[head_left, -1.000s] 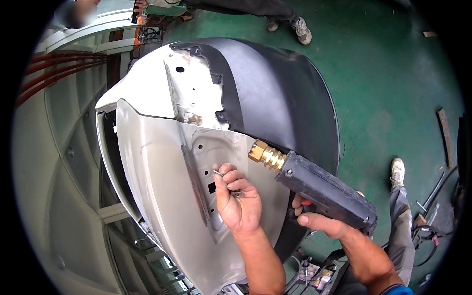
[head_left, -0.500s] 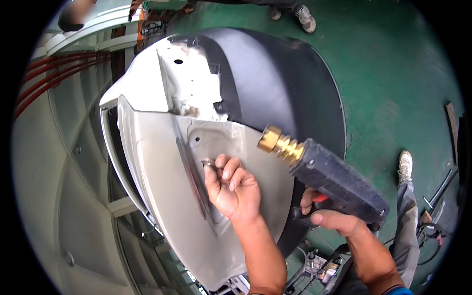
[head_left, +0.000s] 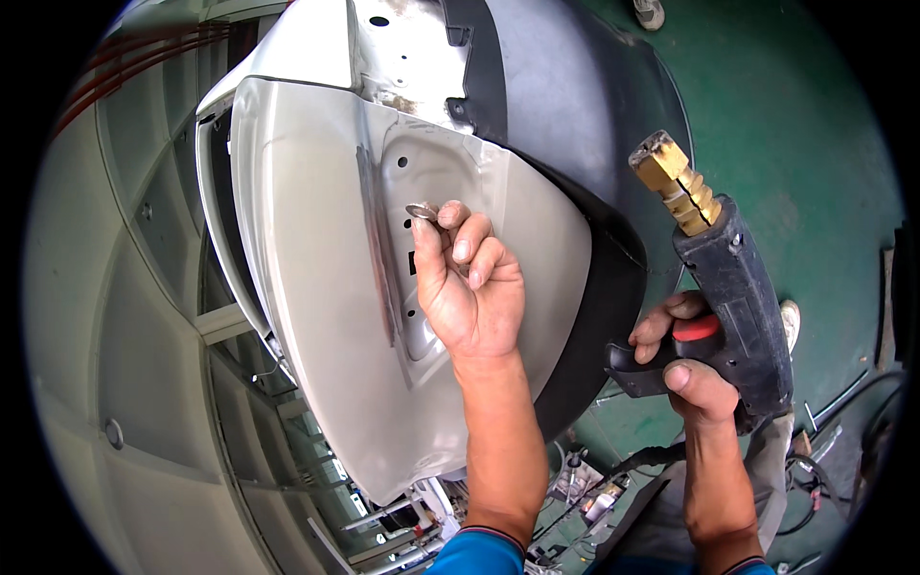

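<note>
My left hand (head_left: 474, 283) is palm up over the taillight recess (head_left: 426, 177) of a grey-beige car rear panel (head_left: 316, 259). Its thumb and fingertips pinch a small round metal disc (head_left: 419, 211), perhaps a washer, in front of the recess's holes. The other fingers are loosely curled. To the right, my right hand (head_left: 704, 388) is wrapped around a black pistol-shaped welding gun (head_left: 743, 287) with a red trigger (head_left: 697, 329). The gun's brass nozzle (head_left: 676, 172) points up and left, apart from the panel. Part of the right hand is hidden behind the gun.
A dark bumper (head_left: 565, 86) borders the panel on its right. A black cable (head_left: 652, 456) runs by my right wrist. Tools and small parts (head_left: 585, 489) lie below the car corner; a metal bar (head_left: 843, 398) lies on the green floor (head_left: 824, 192) at right. Another person's shoe (head_left: 649, 13) shows at top.
The view has shifted, so the car sits higher in the picture. The gun has swung more upright and away to the right of the panel. My left hand still pinches the disc by the recess.
</note>
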Motion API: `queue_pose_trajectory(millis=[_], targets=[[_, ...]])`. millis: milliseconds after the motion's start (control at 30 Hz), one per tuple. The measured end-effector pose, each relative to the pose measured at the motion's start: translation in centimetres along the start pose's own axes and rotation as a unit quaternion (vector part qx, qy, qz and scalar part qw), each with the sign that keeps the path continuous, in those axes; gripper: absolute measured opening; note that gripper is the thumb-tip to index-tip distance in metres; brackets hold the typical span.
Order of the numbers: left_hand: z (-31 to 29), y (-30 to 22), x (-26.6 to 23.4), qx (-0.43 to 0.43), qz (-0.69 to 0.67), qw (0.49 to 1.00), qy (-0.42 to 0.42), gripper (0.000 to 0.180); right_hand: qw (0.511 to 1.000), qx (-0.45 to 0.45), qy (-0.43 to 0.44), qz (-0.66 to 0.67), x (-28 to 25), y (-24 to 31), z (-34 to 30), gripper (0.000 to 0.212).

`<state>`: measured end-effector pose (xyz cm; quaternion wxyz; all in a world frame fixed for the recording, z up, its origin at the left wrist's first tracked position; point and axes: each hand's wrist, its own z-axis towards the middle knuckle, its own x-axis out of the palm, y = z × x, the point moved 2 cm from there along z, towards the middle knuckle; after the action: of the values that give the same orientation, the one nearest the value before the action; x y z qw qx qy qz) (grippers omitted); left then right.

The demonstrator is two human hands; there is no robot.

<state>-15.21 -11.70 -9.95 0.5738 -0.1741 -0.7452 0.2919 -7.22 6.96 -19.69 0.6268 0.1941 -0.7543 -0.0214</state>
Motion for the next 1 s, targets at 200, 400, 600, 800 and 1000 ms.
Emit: queue_pose_trajectory(millis=[200,400,600,800,1000], targets=[[0.6,0.2,-0.1,0.0,-0.024,1.0,0.002,0.017,1.0,-0.006,-0.008,-0.016,-0.6,-0.5,-0.4,0.053],[0.3,0.1,-0.4,-0.001,-0.028,1.0,0.004,0.016,0.999,0.04,-0.002,-0.025,-0.6,-0.1,-0.4,0.057],[0.3,0.2,-0.2,-0.011,-0.015,1.0,0.011,0.015,0.997,0.08,-0.015,-0.015,-1.0,-0.5,-0.8,0.056],[0.3,0.3,0.0,-0.013,-0.01,1.0,0.016,0.013,0.992,0.121,-0.007,-0.017,-1.7,-0.5,-0.7,0.047],[0.7,0.1,0.1,-0.012,0.016,0.999,0.028,0.01,0.987,0.157,0.0,-0.024,-2.4,-0.4,-0.6,0.052]])
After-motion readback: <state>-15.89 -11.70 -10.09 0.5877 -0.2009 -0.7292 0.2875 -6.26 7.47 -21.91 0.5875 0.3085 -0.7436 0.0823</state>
